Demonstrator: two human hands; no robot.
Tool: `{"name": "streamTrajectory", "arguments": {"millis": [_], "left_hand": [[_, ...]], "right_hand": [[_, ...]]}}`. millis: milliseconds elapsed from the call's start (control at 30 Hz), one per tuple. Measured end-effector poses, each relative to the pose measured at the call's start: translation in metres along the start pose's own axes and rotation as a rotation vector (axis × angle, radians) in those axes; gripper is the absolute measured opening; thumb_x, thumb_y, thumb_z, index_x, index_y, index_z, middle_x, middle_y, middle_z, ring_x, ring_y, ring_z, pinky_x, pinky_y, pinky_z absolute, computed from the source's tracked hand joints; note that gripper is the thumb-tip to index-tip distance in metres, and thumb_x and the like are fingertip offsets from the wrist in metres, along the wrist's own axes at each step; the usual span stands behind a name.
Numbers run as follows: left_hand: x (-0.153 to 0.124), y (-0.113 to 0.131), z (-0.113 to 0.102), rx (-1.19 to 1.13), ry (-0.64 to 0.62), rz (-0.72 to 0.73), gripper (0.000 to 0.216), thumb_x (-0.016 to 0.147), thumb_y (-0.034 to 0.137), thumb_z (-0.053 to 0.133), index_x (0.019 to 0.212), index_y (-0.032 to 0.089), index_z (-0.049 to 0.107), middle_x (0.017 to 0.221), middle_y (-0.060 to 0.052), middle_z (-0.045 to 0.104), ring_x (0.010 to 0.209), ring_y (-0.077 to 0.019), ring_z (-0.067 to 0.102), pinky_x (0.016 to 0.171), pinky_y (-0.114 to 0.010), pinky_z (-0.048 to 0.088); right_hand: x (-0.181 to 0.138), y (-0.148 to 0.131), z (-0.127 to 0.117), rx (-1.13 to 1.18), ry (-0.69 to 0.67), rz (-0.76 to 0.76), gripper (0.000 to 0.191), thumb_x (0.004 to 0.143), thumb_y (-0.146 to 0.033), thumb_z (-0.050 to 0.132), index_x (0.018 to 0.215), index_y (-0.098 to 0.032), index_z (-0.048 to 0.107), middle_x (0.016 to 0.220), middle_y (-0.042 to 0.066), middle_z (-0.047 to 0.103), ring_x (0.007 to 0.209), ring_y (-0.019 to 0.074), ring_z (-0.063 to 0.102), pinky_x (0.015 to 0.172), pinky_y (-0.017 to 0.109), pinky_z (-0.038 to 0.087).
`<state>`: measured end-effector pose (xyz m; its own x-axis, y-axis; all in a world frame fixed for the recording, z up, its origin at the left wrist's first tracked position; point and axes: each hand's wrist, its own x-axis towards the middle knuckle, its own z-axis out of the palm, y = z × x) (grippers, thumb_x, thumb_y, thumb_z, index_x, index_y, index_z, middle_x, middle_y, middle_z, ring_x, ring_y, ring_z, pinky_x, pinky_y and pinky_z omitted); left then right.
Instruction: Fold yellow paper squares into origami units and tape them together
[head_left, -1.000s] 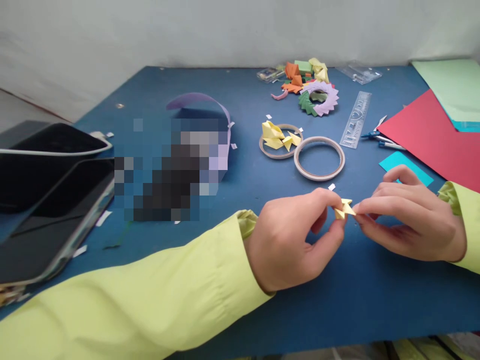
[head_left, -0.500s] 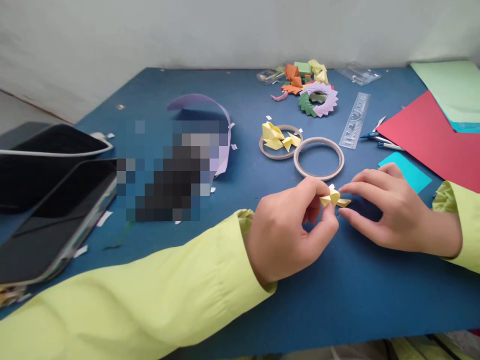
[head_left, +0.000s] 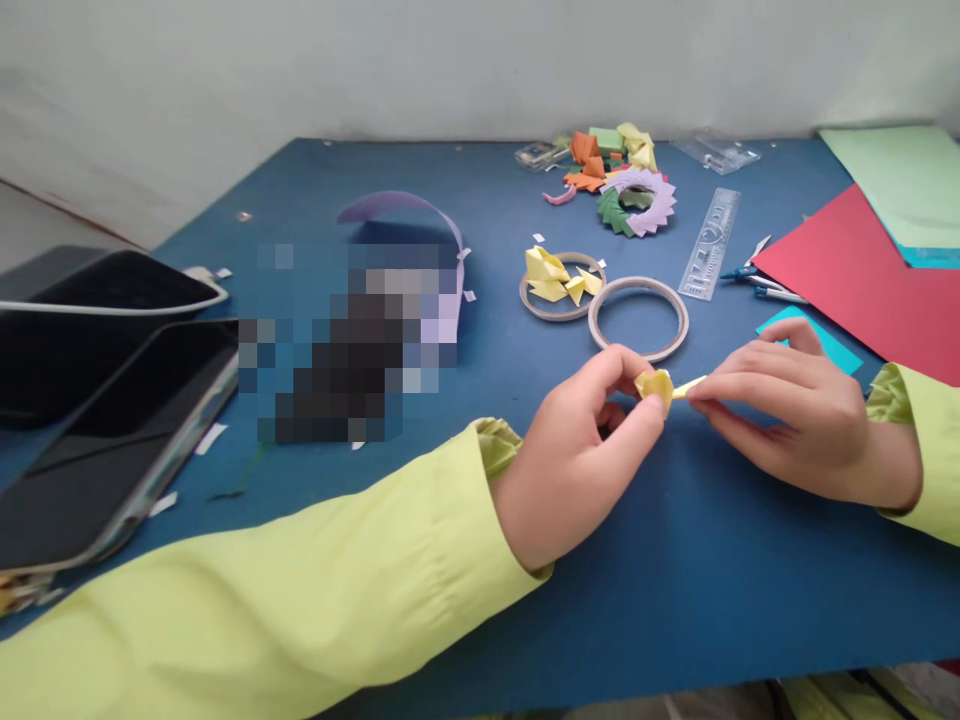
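Observation:
A small folded yellow paper piece (head_left: 655, 391) is pinched between the thumb and fingers of my left hand (head_left: 581, 450). From it a thin yellow tip points right, and my right hand (head_left: 802, 410) grips the end of that tip between thumb and fingertips. Just beyond my hands lies a roll of tape (head_left: 682, 318), flat on the blue table (head_left: 675, 600). A second tape roll (head_left: 527, 305) beside it has several folded yellow paper pieces (head_left: 546, 265) inside and over its ring.
Red paper (head_left: 877, 280), a cyan sheet (head_left: 832, 343) and pens (head_left: 776, 293) lie right, near a clear ruler (head_left: 710, 245). Behind are a lilac-and-green paper ring (head_left: 652, 205) and orange folded pieces (head_left: 585, 150). A phone (head_left: 112, 430) and a curled purple strip (head_left: 397, 203) lie left.
My right hand has closed from a spread pose onto the yellow tip. The yellow paper piece has turned in my left fingers, which have shifted slightly.

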<state>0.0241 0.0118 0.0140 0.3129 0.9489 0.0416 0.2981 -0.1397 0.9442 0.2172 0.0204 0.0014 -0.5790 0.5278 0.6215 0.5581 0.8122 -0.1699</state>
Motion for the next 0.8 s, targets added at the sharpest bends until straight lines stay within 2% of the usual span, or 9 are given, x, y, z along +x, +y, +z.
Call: {"name": "streamTrajectory", "arguments": {"millis": [67, 200, 333, 400, 633, 800], "left_hand": [[0.002, 0.000, 0.001, -0.135, 0.022, -0.063, 0.013, 0.083, 0.029, 0.049, 0.077, 0.017, 0.046, 0.078, 0.000, 0.055, 0.057, -0.0089, 0.047, 0.052, -0.022, 0.039], [0.005, -0.001, 0.000, -0.250, 0.041, -0.129, 0.011, 0.080, 0.026, 0.051, 0.078, 0.018, 0.044, 0.070, 0.002, 0.057, 0.054, -0.0091, 0.047, 0.048, -0.022, 0.036], [0.005, -0.001, -0.001, -0.285, 0.017, -0.129, 0.008, 0.081, 0.022, 0.048, 0.080, 0.019, 0.041, 0.060, 0.005, 0.055, 0.052, -0.0087, 0.045, 0.047, -0.021, 0.034], [0.005, -0.002, -0.001, -0.286, 0.004, -0.122, 0.007, 0.080, 0.021, 0.048, 0.081, 0.019, 0.042, 0.062, 0.005, 0.055, 0.052, -0.0083, 0.044, 0.047, -0.021, 0.033], [0.006, -0.003, 0.000, -0.224, 0.040, -0.110, 0.009, 0.079, 0.024, 0.053, 0.079, 0.017, 0.047, 0.073, 0.003, 0.050, 0.054, -0.0068, 0.042, 0.049, -0.022, 0.033], [0.006, -0.002, 0.000, -0.213, 0.062, -0.116, 0.011, 0.078, 0.026, 0.055, 0.079, 0.016, 0.050, 0.084, 0.000, 0.054, 0.059, -0.0073, 0.048, 0.051, -0.021, 0.039]], "right_hand": [[0.000, 0.000, 0.000, 0.000, -0.009, 0.002, 0.011, 0.084, -0.011, 0.059, 0.092, -0.019, 0.057, 0.080, 0.001, 0.068, 0.069, 0.0130, 0.062, 0.076, 0.036, 0.038], [0.000, 0.002, 0.003, -0.052, -0.033, 0.056, 0.011, 0.085, -0.016, 0.058, 0.095, -0.018, 0.056, 0.080, 0.002, 0.065, 0.070, 0.0162, 0.059, 0.071, 0.036, 0.036], [-0.001, 0.009, 0.008, -0.090, -0.223, 0.144, 0.031, 0.087, -0.027, 0.054, 0.117, -0.017, 0.052, 0.104, 0.008, 0.061, 0.087, 0.0223, 0.055, 0.073, 0.037, 0.036], [-0.001, 0.012, 0.010, -0.094, -0.289, 0.136, 0.030, 0.089, -0.028, 0.051, 0.118, -0.020, 0.053, 0.110, 0.008, 0.059, 0.093, 0.0236, 0.053, 0.074, 0.038, 0.035], [-0.003, 0.014, 0.010, -0.057, -0.183, 0.053, 0.012, 0.091, -0.020, 0.049, 0.094, -0.021, 0.061, 0.094, 0.004, 0.061, 0.080, 0.0171, 0.052, 0.070, 0.034, 0.032], [-0.001, 0.012, 0.008, -0.039, -0.166, 0.046, 0.013, 0.090, -0.018, 0.050, 0.099, -0.019, 0.059, 0.095, 0.006, 0.061, 0.081, 0.0169, 0.053, 0.071, 0.033, 0.034]]}}
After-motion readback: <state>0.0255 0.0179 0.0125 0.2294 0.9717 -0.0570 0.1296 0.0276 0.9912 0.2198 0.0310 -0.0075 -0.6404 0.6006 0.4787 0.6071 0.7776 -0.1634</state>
